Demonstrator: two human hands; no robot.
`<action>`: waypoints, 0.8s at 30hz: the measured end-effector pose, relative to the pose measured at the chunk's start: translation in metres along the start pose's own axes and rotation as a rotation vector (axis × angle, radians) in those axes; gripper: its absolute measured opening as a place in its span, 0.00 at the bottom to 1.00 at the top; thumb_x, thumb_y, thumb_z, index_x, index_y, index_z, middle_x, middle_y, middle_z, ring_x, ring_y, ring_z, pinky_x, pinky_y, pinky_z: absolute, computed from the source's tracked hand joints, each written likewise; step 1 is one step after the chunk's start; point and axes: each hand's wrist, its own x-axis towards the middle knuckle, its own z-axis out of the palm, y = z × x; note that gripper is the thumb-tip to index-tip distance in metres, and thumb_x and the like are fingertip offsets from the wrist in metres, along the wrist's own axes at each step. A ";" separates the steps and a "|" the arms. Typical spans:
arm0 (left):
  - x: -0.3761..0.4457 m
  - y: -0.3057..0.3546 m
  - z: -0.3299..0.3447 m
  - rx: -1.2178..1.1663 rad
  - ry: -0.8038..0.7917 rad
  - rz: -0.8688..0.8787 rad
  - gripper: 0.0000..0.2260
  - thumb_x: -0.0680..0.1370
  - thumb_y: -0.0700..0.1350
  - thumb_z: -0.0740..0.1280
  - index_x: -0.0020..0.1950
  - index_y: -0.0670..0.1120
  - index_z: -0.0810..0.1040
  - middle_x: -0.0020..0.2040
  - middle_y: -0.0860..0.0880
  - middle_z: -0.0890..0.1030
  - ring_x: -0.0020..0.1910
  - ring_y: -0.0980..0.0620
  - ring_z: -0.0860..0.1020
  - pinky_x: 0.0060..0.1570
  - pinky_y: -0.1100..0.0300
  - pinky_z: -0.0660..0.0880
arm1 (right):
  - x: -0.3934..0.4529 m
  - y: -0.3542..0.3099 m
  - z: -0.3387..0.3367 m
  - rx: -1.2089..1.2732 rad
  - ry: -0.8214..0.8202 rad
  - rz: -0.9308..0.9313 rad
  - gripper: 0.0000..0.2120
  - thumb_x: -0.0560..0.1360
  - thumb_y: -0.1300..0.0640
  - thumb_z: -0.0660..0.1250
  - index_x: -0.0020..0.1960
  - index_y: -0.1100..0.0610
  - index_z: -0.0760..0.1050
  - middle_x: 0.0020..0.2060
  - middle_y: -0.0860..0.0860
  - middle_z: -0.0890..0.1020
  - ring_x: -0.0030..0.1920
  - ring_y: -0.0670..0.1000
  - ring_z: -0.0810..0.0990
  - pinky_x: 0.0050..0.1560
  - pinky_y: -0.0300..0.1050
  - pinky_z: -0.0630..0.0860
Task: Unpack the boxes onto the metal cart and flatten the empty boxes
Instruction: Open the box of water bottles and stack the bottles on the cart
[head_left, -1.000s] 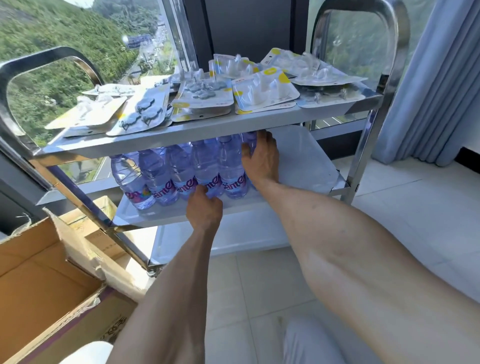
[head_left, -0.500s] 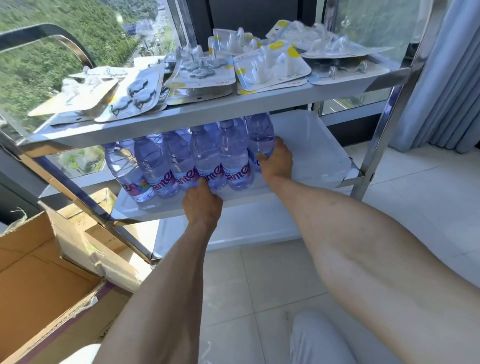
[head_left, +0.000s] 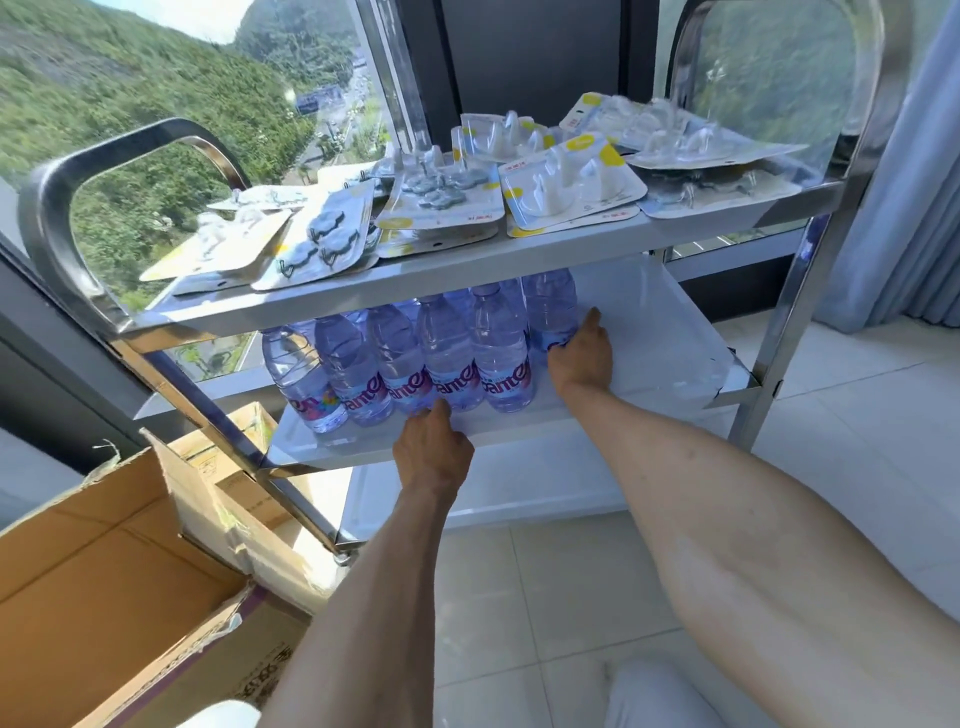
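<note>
A block of clear water bottles (head_left: 447, 358) with pink-lettered labels stands on the left half of the metal cart's middle shelf (head_left: 670, 332). My left hand (head_left: 431, 449) is at the shelf's front edge and touches the base of the front bottles; its fingertips are hidden behind its back. My right hand (head_left: 582, 353) lies flat against the right side of the rightmost bottle, fingers pointing up. An open cardboard box (head_left: 93, 587) sits on the floor at the lower left, and its inside looks bare.
Several blister packs of hooks (head_left: 571, 182) cover the cart's top shelf (head_left: 467, 280). A second cardboard box (head_left: 244, 431) stands behind the cart's left leg. A window wall is behind the cart, a blue curtain (head_left: 909, 182) to the right, and tiled floor (head_left: 857, 441) around it.
My right hand has slid down from under the top shelf to the lower side of the rightmost bottle. My left hand has stayed at the front bottles' base.
</note>
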 end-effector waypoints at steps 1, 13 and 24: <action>-0.003 -0.003 -0.005 0.019 -0.002 -0.007 0.11 0.73 0.40 0.65 0.55 0.47 0.74 0.52 0.47 0.81 0.50 0.43 0.79 0.50 0.49 0.79 | -0.006 -0.002 -0.003 0.002 0.052 0.012 0.26 0.76 0.62 0.62 0.73 0.62 0.61 0.65 0.63 0.71 0.64 0.63 0.72 0.57 0.53 0.71; -0.031 -0.077 -0.099 0.053 0.226 -0.036 0.09 0.70 0.40 0.63 0.47 0.45 0.80 0.45 0.41 0.82 0.46 0.36 0.79 0.39 0.53 0.69 | -0.139 -0.050 0.016 -0.034 0.209 -0.335 0.09 0.78 0.57 0.60 0.47 0.60 0.75 0.43 0.60 0.82 0.45 0.63 0.79 0.38 0.49 0.65; -0.031 -0.243 -0.215 0.141 0.245 -0.422 0.09 0.69 0.43 0.66 0.46 0.44 0.82 0.45 0.39 0.83 0.48 0.38 0.82 0.46 0.54 0.77 | -0.265 -0.188 0.115 -0.080 -0.239 -0.763 0.04 0.74 0.62 0.63 0.48 0.59 0.75 0.39 0.61 0.81 0.40 0.61 0.81 0.31 0.38 0.67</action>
